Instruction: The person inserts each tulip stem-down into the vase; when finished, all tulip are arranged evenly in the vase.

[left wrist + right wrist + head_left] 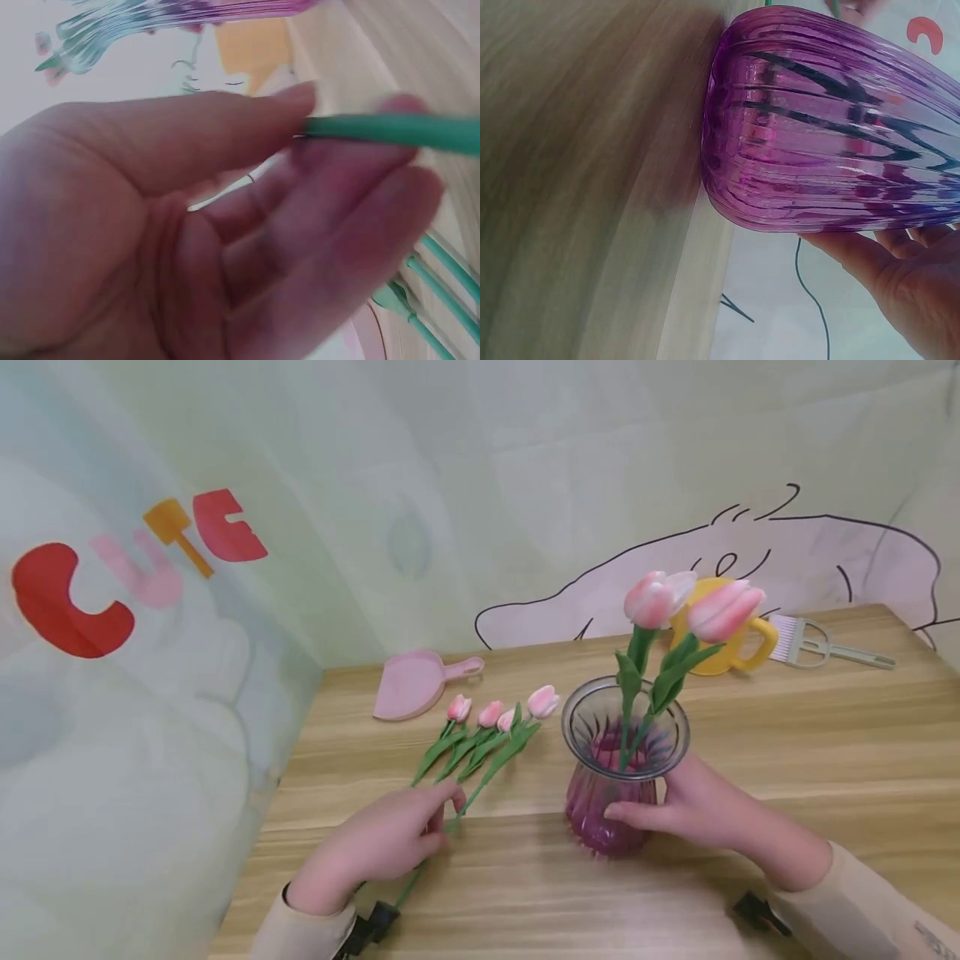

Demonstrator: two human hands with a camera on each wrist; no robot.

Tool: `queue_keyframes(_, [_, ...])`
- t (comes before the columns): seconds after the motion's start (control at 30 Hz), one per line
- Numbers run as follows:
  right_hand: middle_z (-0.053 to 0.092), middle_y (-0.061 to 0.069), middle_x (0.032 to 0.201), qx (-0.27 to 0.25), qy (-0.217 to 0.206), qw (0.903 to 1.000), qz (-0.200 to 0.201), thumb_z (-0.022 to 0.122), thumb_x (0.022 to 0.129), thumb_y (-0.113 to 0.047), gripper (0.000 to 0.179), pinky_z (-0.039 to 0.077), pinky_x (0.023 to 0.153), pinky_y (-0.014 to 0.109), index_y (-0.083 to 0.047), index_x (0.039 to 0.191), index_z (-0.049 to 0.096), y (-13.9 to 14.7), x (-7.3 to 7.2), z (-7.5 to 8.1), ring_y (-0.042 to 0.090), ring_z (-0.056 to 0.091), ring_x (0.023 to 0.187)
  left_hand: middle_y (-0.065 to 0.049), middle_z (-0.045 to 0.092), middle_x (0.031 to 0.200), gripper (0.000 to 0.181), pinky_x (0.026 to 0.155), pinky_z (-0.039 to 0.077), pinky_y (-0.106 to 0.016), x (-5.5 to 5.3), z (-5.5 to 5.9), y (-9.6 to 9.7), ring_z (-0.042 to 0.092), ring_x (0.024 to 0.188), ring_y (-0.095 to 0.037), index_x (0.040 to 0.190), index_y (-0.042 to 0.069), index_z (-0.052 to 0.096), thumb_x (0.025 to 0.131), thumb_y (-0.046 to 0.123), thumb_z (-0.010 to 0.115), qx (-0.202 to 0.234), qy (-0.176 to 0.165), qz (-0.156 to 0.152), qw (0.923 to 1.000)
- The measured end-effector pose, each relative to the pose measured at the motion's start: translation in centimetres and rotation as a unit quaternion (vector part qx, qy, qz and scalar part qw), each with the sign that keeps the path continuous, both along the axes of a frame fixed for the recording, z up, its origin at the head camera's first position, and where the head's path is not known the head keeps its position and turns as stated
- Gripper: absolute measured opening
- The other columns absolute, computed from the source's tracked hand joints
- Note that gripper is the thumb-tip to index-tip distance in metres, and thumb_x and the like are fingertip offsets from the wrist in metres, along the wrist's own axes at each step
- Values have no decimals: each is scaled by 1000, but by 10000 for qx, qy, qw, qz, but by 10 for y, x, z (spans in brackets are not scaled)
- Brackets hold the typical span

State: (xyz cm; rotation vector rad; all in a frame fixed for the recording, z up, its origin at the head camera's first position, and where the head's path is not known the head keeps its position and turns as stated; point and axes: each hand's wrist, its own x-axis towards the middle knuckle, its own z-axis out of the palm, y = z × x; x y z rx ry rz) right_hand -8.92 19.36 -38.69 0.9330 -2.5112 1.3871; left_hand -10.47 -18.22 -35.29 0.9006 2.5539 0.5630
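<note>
My left hand (390, 833) pinches the green stem (390, 131) of an artificial tulip between thumb and fingers. That tulip's pink-and-white bloom (543, 701) points away toward the back. Beside it on the table lie three more pink tulips (491, 714), their stems partly hidden by my hand. My right hand (701, 808) holds a ribbed glass vase (611, 827), purple at its base and greyish at the rim, with the thumb in front and the other fingers hidden behind. The vase (810, 150) stands upright on the table. Two tulips (723, 612) stand in it, leaning right.
A pink dustpan (412, 685) lies at the back left of the wooden table (510, 877). Behind the vase is a yellow mug (712, 647), with a small grey-handled brush (810, 643) to its right. Printed cloth (420, 510) hangs along the back and left sides.
</note>
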Motion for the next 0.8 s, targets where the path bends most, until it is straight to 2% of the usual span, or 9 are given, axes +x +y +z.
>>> queue_keyframes(0.07, [65,-4,129,37,-21,10000,-19,89,83,-19,68,46,110,30,-17,139,51,1,0,1,16,60,123,11,57,77,29,57,45,-24,-1,4,2,51,59,0,120,15,56,96,7,69,293,152,113,9994])
queue_keyframes(0.23, [65,-4,130,91,-40,9999,-40,88,83,-21,68,47,110,34,-16,139,51,1,0,2,17,60,123,10,60,77,31,56,48,-25,-2,6,14,53,55,-1,124,16,53,98,7,67,916,457,525,9934])
queue_keyframes(0.37, [64,-3,130,39,-9,10000,-20,89,82,-19,69,48,109,35,-15,139,50,-1,-1,4,18,60,124,6,60,77,34,55,54,-27,-2,15,24,62,56,-7,129,17,49,101,7,65,1487,250,721,9859])
queue_keyframes(0.47, [64,-3,130,2,20,10000,-7,89,82,-17,69,47,109,34,-15,139,51,-2,-1,4,18,60,123,-2,60,81,34,56,60,-29,-2,26,31,70,64,-17,130,16,48,102,6,63,2111,44,785,9743])
queue_keyframes(0.53, [64,-2,130,-26,13,10000,27,89,82,-17,69,47,110,33,-16,139,51,-3,-1,4,18,60,123,-7,60,84,34,57,62,-31,-1,36,38,72,68,-23,130,15,47,102,4,63,2591,-58,875,9619])
queue_keyframes(0.63, [64,-2,130,-49,-2,10000,67,89,82,-17,68,46,110,31,-15,139,51,-4,-1,4,18,60,123,-11,60,85,37,59,63,-35,0,53,53,73,69,-26,131,13,47,100,0,64,3357,83,902,9376])
queue_keyframes(0.73, [65,-2,129,-72,4,10000,50,89,81,-17,68,46,109,31,-14,138,52,-4,-1,4,18,61,122,-15,60,87,40,59,63,-39,4,71,72,73,68,-25,131,8,46,98,-5,65,4170,324,776,9050])
queue_keyframes(0.8, [65,-2,129,-89,15,10000,42,89,81,-16,68,46,110,30,-14,137,52,-4,0,4,18,61,122,-18,60,86,40,58,63,-42,8,84,85,73,68,-26,131,3,43,98,-7,63,4724,441,622,8781])
